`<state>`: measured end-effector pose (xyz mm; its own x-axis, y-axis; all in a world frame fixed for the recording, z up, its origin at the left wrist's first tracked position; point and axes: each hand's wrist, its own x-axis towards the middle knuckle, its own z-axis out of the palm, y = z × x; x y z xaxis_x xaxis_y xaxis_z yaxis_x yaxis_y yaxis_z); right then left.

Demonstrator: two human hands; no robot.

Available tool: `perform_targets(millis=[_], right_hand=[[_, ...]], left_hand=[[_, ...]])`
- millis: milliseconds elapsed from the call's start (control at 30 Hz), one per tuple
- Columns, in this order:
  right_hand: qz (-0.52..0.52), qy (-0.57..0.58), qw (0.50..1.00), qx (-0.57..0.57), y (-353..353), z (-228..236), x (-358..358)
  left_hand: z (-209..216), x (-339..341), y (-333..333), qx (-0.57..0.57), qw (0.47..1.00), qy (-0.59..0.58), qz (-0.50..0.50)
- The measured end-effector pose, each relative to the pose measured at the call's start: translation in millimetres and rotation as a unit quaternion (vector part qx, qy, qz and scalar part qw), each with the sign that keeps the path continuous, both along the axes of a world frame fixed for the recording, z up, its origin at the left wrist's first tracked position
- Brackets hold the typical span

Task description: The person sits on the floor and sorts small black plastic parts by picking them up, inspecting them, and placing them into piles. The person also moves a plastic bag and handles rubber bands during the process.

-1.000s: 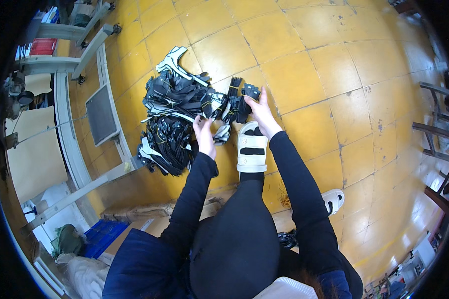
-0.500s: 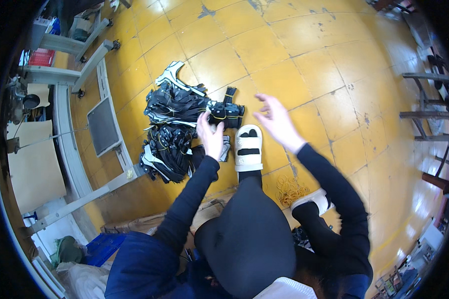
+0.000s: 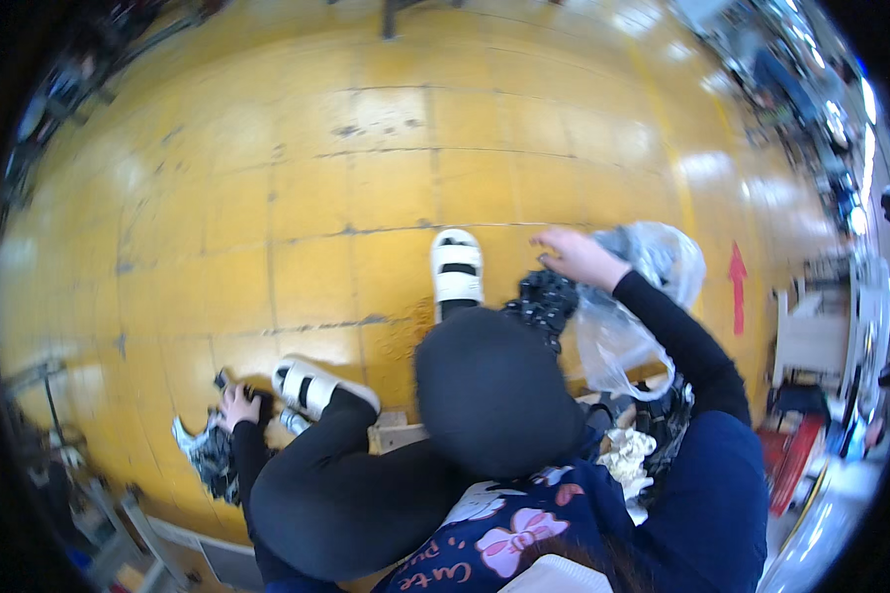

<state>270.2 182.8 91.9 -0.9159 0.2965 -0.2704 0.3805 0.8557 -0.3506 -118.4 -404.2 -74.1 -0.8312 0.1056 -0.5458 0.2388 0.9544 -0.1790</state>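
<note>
My left hand (image 3: 237,406) is at the lower left, its fingers closed over a bundle of black straps (image 3: 263,405). Beside it lies a pile of black straps with pale pieces (image 3: 211,457), partly hidden by my forearm. My right hand (image 3: 581,259) is out to the right, fingers apart and holding nothing. Just below its fingertips is a heap of small shiny black pieces (image 3: 544,302). Next to that heap stands a clear plastic bag (image 3: 613,341), partly covered by my right forearm.
Yellow rubber bands (image 3: 417,336) lie on the tiled floor by my white sandal (image 3: 457,265). My other sandal (image 3: 311,387) is near the left hand. Crumpled cream material (image 3: 627,460) sits beside my right thigh. A red crate (image 3: 793,463) stands further right.
The view has swung to the right, bringing the plastic bag and black heap in. My right hand has moved right toward the heap. My left hand has closed on the strap bundle.
</note>
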Motion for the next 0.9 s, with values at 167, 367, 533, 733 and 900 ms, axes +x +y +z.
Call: perform_targets(millis=[167,367,533,733,900], right_hand=[[-0.438,-0.082,0.878,-0.175,-64.3,-66.5,186.5],[-0.589,-0.029,0.713,-0.379,-128.0,-136.3,207.5],[-0.549,-0.114,0.793,-0.238,-151.1,-171.1,179.7],[-0.445,-0.006,0.871,-0.206,-167.7,-175.0,189.7],[-0.508,0.064,0.831,-0.218,-173.4,-188.4,184.3]], left_hand=[[-11.5,-43.3,-18.2,-0.031,0.994,-0.100,-0.030],[27.0,-110.7,14.1,0.140,0.957,-0.222,-0.125],[118.9,-100.0,124.6,0.170,0.948,-0.162,-0.215],[194.1,-27.6,223.9,0.178,0.926,-0.193,-0.273],[202.4,-12.7,245.1,0.061,0.906,-0.271,-0.319]])
